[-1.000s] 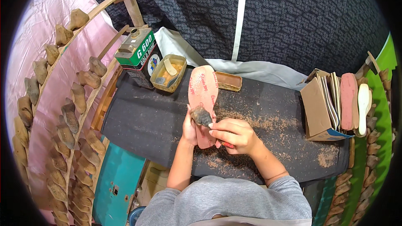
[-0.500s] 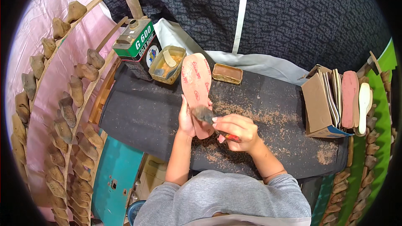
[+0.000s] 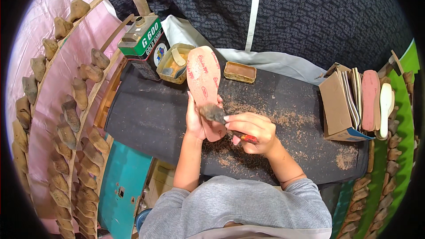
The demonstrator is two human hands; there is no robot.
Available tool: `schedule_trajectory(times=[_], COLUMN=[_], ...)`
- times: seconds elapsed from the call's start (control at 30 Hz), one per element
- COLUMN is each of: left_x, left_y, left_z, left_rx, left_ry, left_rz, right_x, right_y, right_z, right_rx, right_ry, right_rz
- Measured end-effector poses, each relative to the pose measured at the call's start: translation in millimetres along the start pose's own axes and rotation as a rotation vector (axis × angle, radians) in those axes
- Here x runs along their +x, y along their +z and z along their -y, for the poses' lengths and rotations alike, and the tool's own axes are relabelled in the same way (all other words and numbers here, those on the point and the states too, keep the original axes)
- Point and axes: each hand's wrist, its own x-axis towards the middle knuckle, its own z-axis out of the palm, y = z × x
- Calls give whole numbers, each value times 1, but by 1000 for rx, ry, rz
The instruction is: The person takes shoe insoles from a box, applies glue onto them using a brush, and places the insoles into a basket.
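A pink insole (image 3: 204, 89), flat, thin and foot-shaped with small red printed marks, is held tilted over the middle of the dark surface (image 3: 146, 115), its toe end pointing far. It is propped from the left by the left hand (image 3: 193, 121), whose grip is wrapped on the near left edge; the thumb side is hidden behind the insole. A dark grey, rough lump, seemingly a stone (image 3: 213, 113), is pressed on the insole's near half. The right hand (image 3: 250, 132) is closed round a tool with a red handle (image 3: 249, 138); only the handle end is seen, the working end being hidden by fingers and stone, so it is hard to tell whether the stone is part of it.

The surface is covered in matte black sheet, strewn with fine brown shavings, thickest near the hands and far right. At the far edge are noted a green and black metal can (image 3: 142, 44), a square yellowish tub (image 3: 175, 63) with scraps inside, and a shallow brown tin (image 3: 239, 71). To the right a cardboard box (image 3: 338, 106) holds upright flat soles, pink and white among them. Wooden lasts (image 3: 73, 115) are lined on curved racks at left; more are cut off at the right rim.
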Motion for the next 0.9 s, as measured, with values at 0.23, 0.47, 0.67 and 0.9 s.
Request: schedule_trajectory(times=[0.23, 0.47, 0.67, 0.9], left_x=[-1, -2, 6, 14], left_y=[13, 19, 20, 10], left_z=[-9, -12, -13, -10], left_rx=[-61, -49, -64, -34], left_ry=[61, 88, 132, 166], left_rz=[27, 17, 52, 37], right_x=[-5, 1, -3, -11], right_y=[7, -5, 4, -3], right_z=[4, 9, 6, 4], right_rx=[2, 61, -9, 12], right_ry=[-52, -37, -107, -47], right_rz=[46, 68, 38, 101])
